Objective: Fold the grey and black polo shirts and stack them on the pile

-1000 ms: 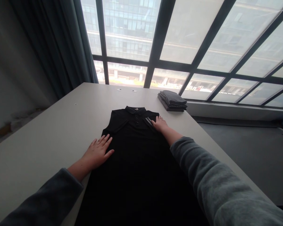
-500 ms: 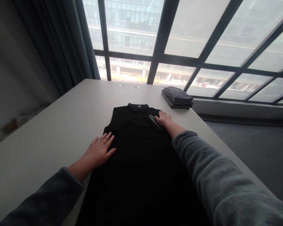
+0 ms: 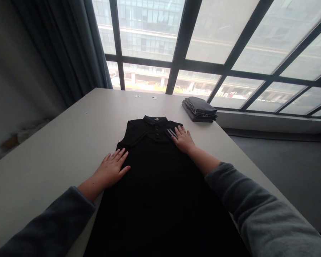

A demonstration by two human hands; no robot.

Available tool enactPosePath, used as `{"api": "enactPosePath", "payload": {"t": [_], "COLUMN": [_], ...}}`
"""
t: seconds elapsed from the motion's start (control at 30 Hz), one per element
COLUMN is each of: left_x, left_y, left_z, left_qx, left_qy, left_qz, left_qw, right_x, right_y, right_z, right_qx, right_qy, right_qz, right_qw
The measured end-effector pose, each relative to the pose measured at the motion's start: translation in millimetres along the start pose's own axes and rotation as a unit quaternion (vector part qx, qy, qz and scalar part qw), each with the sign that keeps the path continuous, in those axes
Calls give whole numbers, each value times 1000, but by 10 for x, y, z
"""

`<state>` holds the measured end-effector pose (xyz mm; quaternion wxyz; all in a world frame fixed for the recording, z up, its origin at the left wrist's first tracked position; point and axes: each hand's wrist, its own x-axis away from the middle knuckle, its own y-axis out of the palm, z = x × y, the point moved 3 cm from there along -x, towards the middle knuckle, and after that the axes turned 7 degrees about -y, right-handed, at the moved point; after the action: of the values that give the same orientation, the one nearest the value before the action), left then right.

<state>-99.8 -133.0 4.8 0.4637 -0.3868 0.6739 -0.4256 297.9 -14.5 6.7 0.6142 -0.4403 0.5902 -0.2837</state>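
A black polo shirt (image 3: pixel 160 185) lies spread on the white table (image 3: pixel 64 142), its collar (image 3: pixel 155 120) toward the window. Both of its sleeves appear turned inward over the front; the right-hand one shows two pale stripes (image 3: pixel 172 132). Flat against the shirt's left edge rests my left hand (image 3: pixel 111 169), fingers spread. My right hand (image 3: pixel 184 139) lies on the shirt near its right shoulder, over part of the striped sleeve, with fingers stretched out. Neither hand grips the cloth. The shirt's lower end runs out of the bottom of the view.
A stack of folded dark grey clothes (image 3: pixel 199 109) sits at the table's far right corner. Two small white round covers (image 3: pixel 154 97) lie near the far edge. Beyond are a large framed window (image 3: pixel 149 32) and, at left, a dark curtain (image 3: pixel 61 46).
My right hand has moved slightly toward me and now covers more of the striped sleeve. My left hand stays in place on the shirt's left edge.
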Motion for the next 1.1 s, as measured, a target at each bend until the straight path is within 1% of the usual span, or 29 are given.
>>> {"api": "enactPosePath", "payload": {"t": [0.07,0.1,0.17,0.23,0.33,0.43,0.5,0.53,0.63,0.7,0.77,0.87,0.97,1.03,1.1], "left_x": [-3,-4,-6,-10,-20,13,119,212,652,1022,1372,1753,1965,2066,2171], "left_y": [6,11,24,39,46,17,-2,-2,48,97,130,139,126,104,55], "left_z": [0,0,-3,-9,-18,2,70,127,362,512,599,583,486,447,441], "left_qx": [-3,-5,-9,-12,-23,-44,-57,-58,-37,-25,-22,-18,-7,-1,0], "left_qy": [1,1,2,3,8,12,31,50,126,170,194,185,122,53,-32], "left_qz": [-9,-14,-19,-14,7,42,70,79,80,70,66,67,56,46,47], "left_qw": [1000,1000,1000,1000,1000,998,995,994,988,983,979,980,991,998,998], "right_x": [356,556,968,1367,1887,2316,2565,2682,3012,3203,3351,3471,3495,3491,3487], "right_y": [6,4,-25,-68,-163,-265,-323,-346,-393,-407,-412,-421,-440,-453,-460], "right_z": [-101,-136,-178,-199,-227,-278,-319,-342,-412,-445,-457,-449,-440,-442,-449], "right_qx": [-33,-44,-58,-73,-97,-123,-136,-143,-162,-172,-179,-188,-193,-191,-188], "right_qy": [-53,-78,-119,-144,-155,-166,-170,-172,-183,-190,-194,-195,-192,-189,-188], "right_qz": [-67,-90,-107,-120,-125,-128,-131,-134,-143,-147,-143,-127,-116,-111,-108], "right_qw": [996,992,986,980,975,970,967,966,959,955,954,954,955,957,958]}}
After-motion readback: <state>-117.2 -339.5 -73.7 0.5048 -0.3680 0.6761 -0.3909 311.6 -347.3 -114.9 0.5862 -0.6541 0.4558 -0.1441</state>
